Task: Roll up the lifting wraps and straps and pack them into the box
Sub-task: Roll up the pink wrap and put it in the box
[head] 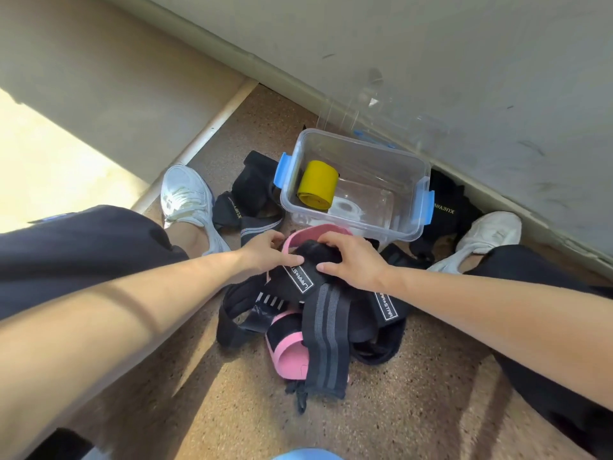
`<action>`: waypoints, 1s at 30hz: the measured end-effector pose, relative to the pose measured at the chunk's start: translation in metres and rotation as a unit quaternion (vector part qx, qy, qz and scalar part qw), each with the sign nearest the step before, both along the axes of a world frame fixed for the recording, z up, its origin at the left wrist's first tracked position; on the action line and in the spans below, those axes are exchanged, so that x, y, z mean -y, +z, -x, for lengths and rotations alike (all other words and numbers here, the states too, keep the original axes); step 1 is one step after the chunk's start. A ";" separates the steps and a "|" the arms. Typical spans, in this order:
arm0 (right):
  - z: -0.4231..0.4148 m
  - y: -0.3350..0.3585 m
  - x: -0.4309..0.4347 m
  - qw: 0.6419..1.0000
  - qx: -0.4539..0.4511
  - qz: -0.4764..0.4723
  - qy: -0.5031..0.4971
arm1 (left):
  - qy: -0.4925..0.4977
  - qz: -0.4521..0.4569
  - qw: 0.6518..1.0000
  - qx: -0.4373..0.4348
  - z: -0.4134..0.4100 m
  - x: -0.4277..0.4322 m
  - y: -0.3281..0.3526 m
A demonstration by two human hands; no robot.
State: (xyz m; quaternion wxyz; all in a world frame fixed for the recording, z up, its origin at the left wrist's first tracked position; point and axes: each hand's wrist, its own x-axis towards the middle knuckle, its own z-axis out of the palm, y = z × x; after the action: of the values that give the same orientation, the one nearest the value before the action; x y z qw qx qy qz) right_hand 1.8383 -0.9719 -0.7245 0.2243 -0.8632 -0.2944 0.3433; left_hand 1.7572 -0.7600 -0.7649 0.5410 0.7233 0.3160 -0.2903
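A heap of black and pink straps and wraps lies on the floor between my legs. On top sits a partly rolled black wrap [318,257] with a white-lettered label. My left hand [268,252] holds its left end, thumb on the label. My right hand [351,258] grips its right end, fingers curled over the roll. A long black wrap with grey stripes [328,340] trails toward me, over a pink strap [287,356]. Beyond the heap stands a clear plastic box [411,224] with blue latches. A rolled yellow band [316,184] lies inside it.
The box's clear lid [351,117] leans against the wall behind it. Black padded supports lie left [247,190] and right [447,210] of the box. My white shoes [187,197] flank the heap. A wall runs close behind, right.
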 end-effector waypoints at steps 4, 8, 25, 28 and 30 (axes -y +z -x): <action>-0.010 0.010 0.015 0.999 -0.007 0.008 0.054 | -0.006 0.051 0.998 -0.048 0.000 0.008 -0.002; -0.024 0.022 0.029 0.997 -0.013 0.038 0.071 | 0.032 0.079 0.995 -0.042 -0.007 0.010 0.000; -0.005 0.024 0.030 0.963 0.169 0.053 0.201 | 0.121 0.061 0.991 0.019 -0.009 0.022 0.015; 0.011 0.018 0.015 0.961 0.176 0.022 0.211 | 0.127 0.088 0.988 0.020 -0.010 0.022 0.015; 0.013 0.017 0.010 0.964 0.198 0.017 0.179 | 0.122 0.112 0.986 0.012 -0.009 0.022 0.016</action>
State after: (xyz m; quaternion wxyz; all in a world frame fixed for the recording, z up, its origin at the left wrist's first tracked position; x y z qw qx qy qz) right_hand 1.8254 -0.9824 -0.7073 0.0815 -0.8508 -0.4769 0.2052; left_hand 1.7665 -0.7821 -0.7486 0.6537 0.6174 0.3613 -0.2469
